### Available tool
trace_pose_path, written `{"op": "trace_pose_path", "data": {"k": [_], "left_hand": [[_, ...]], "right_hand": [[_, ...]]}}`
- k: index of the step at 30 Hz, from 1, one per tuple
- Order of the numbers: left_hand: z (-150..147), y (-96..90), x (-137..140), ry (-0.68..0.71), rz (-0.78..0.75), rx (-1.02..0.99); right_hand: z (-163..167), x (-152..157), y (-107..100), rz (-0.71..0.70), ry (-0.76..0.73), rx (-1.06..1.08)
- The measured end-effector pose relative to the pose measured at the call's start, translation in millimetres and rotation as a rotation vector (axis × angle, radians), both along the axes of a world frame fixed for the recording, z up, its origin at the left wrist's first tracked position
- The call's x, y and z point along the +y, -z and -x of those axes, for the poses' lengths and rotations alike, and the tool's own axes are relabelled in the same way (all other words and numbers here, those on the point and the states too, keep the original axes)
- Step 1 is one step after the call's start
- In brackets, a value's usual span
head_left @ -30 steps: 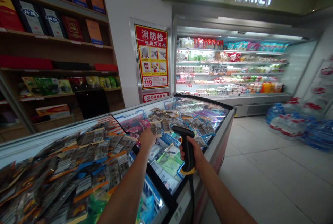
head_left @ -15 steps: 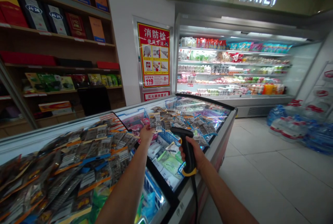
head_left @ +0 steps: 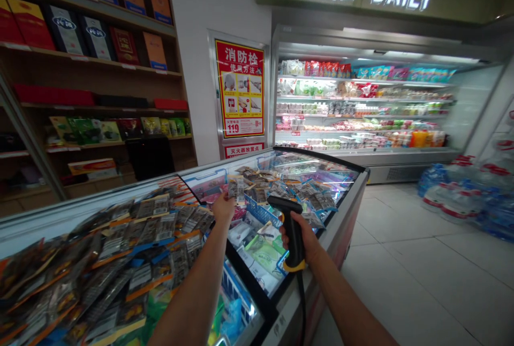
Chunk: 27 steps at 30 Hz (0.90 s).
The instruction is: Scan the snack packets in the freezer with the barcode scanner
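Observation:
My right hand (head_left: 299,236) is wrapped round the grip of a black and yellow barcode scanner (head_left: 292,239), its head tilted toward the left. From the scanner's base a black cable runs down. Held up by its edge in my left hand (head_left: 223,208) is a small snack packet (head_left: 236,189) with a printed label side facing me. Both hands are above the glass-topped chest freezer (head_left: 341,215). A large heap of similar snack packets (head_left: 120,249) covers the glass at the left, and a smaller pile of packets (head_left: 297,188) lies beyond the scanner.
Through the glass show bagged goods (head_left: 261,255) and a blue basket (head_left: 257,209). Behind stand shelves of boxes (head_left: 96,40), a red fire-hydrant sign (head_left: 240,89) and a lit refrigerated display (head_left: 361,115). Large water bottles (head_left: 453,196) stand on the tiled floor (head_left: 401,260) to the right.
The view has shifted slightly, so the surroundings sit a little further right. My left hand with its packet has moved slightly left; the scanner stays in my right hand.

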<state>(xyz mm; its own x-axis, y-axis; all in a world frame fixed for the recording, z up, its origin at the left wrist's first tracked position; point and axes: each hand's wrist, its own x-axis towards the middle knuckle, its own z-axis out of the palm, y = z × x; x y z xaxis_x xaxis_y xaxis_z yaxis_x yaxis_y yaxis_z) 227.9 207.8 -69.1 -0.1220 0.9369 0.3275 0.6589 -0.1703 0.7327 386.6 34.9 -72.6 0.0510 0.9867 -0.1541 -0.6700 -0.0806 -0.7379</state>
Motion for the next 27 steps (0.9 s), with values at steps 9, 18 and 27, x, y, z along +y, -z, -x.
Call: {"op": "trace_pose_path", "data": {"k": [9,18,27], "left_hand": [[48,-26.9,-14,-0.046,0.012,0.267],[87,-37.8,-18,-0.046,0.005,0.458],[34,-21.6,-40,0.117,0.033,0.669]], "right_hand": [[0,-1,-1,-0.013,0.011,-0.007],[0,-4,-3,-0.026,0.04,0.008],[-1,-6,-2,-0.025,0.058,0.037]]}}
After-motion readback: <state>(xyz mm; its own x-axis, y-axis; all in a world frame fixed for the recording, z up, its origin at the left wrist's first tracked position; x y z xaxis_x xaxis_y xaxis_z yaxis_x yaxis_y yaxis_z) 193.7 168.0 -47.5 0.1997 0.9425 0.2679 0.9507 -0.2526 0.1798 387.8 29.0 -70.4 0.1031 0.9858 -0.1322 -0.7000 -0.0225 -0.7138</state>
